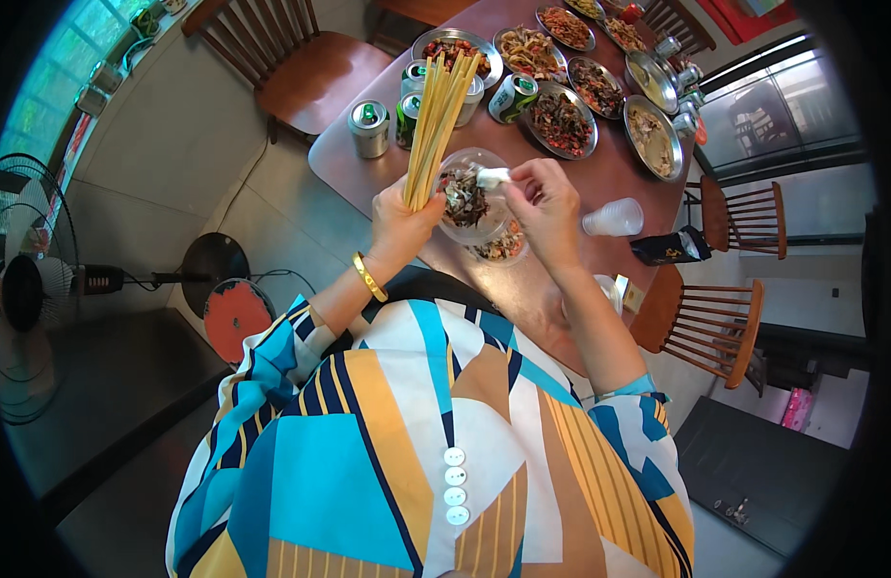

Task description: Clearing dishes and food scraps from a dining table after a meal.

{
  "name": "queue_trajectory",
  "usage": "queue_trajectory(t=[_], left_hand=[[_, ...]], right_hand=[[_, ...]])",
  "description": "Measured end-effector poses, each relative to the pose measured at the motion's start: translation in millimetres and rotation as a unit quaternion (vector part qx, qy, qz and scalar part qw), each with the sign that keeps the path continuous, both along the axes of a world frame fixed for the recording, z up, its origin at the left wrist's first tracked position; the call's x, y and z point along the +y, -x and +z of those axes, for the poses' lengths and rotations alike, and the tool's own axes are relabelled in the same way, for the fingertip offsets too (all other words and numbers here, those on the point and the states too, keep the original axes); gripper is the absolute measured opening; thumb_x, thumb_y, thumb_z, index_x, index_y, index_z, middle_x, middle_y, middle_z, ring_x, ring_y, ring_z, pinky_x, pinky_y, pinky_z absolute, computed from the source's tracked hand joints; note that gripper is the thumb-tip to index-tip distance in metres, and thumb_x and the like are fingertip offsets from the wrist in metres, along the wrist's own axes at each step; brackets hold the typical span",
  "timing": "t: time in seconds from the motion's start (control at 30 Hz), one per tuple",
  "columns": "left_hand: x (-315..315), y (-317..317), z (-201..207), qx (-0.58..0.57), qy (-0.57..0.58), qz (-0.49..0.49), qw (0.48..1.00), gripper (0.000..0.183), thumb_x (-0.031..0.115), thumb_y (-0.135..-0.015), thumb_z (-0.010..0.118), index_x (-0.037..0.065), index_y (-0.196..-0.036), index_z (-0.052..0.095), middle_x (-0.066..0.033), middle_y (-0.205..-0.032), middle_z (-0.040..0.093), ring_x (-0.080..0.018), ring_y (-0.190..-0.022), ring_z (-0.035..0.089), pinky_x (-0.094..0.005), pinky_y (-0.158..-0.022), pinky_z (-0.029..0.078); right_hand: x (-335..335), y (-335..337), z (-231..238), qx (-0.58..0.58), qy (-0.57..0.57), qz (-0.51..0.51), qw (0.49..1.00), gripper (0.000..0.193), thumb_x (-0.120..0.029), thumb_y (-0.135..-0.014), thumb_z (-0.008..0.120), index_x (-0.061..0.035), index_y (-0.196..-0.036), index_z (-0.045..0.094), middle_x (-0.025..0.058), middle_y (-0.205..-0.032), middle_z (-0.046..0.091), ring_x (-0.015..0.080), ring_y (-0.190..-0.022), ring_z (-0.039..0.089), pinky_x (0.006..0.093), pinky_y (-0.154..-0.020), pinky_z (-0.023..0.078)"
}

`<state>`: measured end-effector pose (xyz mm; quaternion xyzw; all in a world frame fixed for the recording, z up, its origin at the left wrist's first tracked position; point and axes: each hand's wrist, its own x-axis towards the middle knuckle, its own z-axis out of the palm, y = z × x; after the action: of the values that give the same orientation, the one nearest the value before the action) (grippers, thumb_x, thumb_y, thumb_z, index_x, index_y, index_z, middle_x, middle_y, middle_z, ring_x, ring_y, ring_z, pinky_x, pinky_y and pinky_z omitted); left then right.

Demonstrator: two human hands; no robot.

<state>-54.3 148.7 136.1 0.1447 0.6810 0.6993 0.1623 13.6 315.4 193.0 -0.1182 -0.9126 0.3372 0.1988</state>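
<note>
Patterned blouse (407,453) in foreground; left hand (399,223) clenches upright chopstick bundle (436,125) (long axis away from body); right hand (546,207) pinches wrapper (493,177) over clear bowl (465,197) between the fingers.

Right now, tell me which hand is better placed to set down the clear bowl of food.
Right, probably. The right hand grips the clear bowl at its rim, while the left hand is full with a bundle of chopsticks beside the bowl.

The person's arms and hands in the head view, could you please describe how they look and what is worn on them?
Both hands are bare. The left hand has a gold bangle at its wrist; the right hand wears nothing. Both arms have loose sleeves patterned in blue, yellow, white and navy.
</note>
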Motion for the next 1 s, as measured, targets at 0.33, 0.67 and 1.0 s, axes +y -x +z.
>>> queue_trajectory(t=[0.33,0.67,1.0], left_hand=[[7.6,-3.8,-0.6,-0.034,-0.046,-0.024,0.998,0.034,0.005,-0.078,0.06,0.004,-0.111,0.056,0.003,-0.063,0.053,-0.0024,-0.049,0.045,-0.0173,-0.041,0.037],[13.2,-7.0,1.3,0.035,0.001,-0.009,0.999,0.022,0.012,-0.069,0.06,0.003,-0.09,0.061,-0.0107,-0.066,0.06,-0.0166,-0.059,0.058,-0.0298,-0.059,0.047],[10.2,-3.4,-7.4,0.045,0.035,-0.018,0.998,0.034,0.009,-0.075,0.06,0.007,-0.109,0.059,0.0007,-0.064,0.057,-0.0036,-0.049,0.05,-0.0192,-0.041,0.041]], right_hand=[[-11.5,-4.1,1.8,-0.045,-0.002,0.146,0.988,0.014,-0.002,-0.07,0.056,-0.0039,-0.083,0.052,0.0109,-0.087,0.056,0.0249,-0.071,0.058,0.0356,-0.06,0.046],[-15.3,4.8,-22.3,-0.054,-0.372,0.17,0.911,0.009,-0.013,-0.072,0.056,-0.006,-0.076,0.055,0.0073,-0.078,0.046,0.0236,-0.076,0.052,0.036,-0.061,0.045],[-12.6,0.5,-4.6,-0.046,-0.211,0.116,0.969,0.014,-0.007,-0.066,0.064,-0.0042,-0.078,0.058,0.0065,-0.077,0.048,0.0199,-0.068,0.053,0.0308,-0.059,0.043]])
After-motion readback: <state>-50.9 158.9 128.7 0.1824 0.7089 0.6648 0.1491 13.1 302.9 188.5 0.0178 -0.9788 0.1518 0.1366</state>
